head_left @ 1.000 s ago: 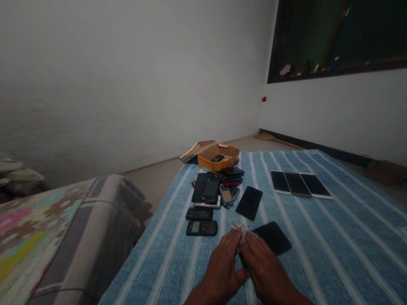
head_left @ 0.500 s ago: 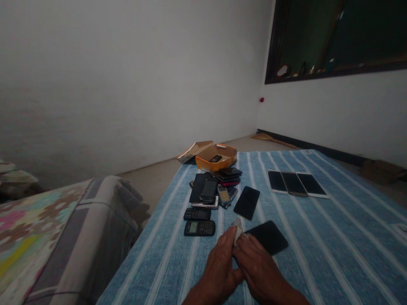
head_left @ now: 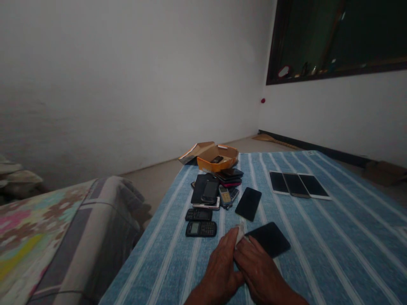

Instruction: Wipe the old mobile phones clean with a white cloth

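Observation:
Close together at the front of the striped cloth, my left hand (head_left: 221, 263) and my right hand (head_left: 260, 267) grip a small crumpled white cloth (head_left: 240, 232) between their fingers. Its lower part is hidden by the fingers. Just beyond my right hand lies a flat black touchscreen phone (head_left: 271, 239), partly covered by the fingers; whether they touch it I cannot tell. Another black phone (head_left: 249, 204) rests farther back, face flat. Left of my hands are two black keypad phones, a nearer one (head_left: 201, 229) and a farther one (head_left: 199, 214).
A pile of phones (head_left: 210, 189) lies behind the keypad phones. Past it stands an open orange cardboard box (head_left: 203, 164) with a small phone inside. Three pale-edged phones (head_left: 296, 185) form a row at the right. A fabric-draped surface (head_left: 104, 220) is at the left.
The view has shifted slightly. My hands stay together on the white cloth, with only a small change in finger position. The phones have not moved on the striped cloth.

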`<state>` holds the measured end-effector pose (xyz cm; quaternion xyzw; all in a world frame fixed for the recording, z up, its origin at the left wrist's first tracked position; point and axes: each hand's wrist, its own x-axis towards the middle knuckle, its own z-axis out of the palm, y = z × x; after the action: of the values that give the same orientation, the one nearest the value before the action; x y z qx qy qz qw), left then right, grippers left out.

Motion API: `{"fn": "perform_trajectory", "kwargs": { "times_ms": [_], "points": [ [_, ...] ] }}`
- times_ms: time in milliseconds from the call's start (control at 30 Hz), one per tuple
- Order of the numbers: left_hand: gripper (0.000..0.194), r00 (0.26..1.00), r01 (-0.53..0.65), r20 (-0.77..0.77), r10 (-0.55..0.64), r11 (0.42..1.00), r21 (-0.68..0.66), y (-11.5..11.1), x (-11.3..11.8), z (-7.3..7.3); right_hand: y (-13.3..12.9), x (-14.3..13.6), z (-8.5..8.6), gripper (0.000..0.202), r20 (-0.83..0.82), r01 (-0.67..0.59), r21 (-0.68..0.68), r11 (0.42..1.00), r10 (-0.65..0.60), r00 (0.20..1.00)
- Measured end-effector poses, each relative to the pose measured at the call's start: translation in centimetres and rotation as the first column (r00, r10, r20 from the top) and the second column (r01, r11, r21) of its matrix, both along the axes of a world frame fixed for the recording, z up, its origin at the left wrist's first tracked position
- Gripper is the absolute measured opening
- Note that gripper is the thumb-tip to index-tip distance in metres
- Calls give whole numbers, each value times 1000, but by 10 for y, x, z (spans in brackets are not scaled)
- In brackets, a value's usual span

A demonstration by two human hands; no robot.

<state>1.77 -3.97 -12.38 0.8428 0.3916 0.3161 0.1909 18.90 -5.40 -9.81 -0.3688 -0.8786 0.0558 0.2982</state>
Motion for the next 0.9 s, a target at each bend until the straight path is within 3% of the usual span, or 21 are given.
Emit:
{"fn": "perform_trajectory", "kwargs": {
  "times_ms": [200,367,633,900],
  "points": [
    [93,1000,-16,-11,16,1000,-23,0,0,1,-2,-2,1,50,-4,49,-50,998,-49,999],
    [97,999,-11,-37,11,1000,5,0,-2,-6,-3,0,-2,46,10,-1,-20,1000,1,1000],
    [93,1000,-13,-22,14,1000,22,1,-1,-4,-2,-2,2,48,8,41,-1,999,-41,999],
    [85,997,-6,-72,5,1000,-6,-1,-6,-11,-7,8,-17,34,5,-3,207,978,1,1000]
  ]
}}
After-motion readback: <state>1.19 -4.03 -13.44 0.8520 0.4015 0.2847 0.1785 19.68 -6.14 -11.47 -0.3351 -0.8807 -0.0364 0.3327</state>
